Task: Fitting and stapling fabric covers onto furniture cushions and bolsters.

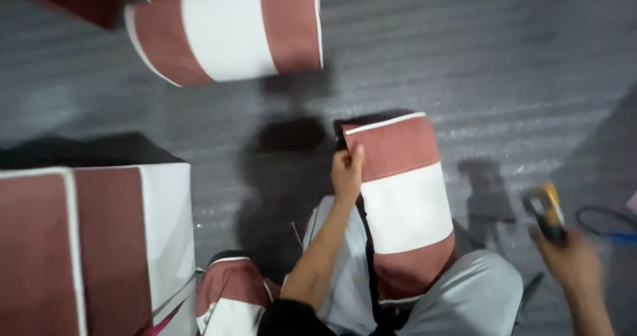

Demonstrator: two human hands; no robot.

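dim, soft and blurred view from above

light falls from overhead, throwing dark shadows on the grey floor (464, 57); the right hand (574, 263) smears with motion blur, and the whole picture lacks sharp focus.

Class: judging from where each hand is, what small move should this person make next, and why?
Probably bring the right hand, holding a blurred yellow-and-black tool, across to the red-and-white striped cushion on the lap. The left hand already grips its top corner, while the tool hangs off to the side.

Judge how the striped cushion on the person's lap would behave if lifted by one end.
The striped cushion keeps a boxy shape with piped edges, so it probably stays fairly stiff. The left hand steadies it alone, which suggests it is light. Flat sides make rolling unlikely.
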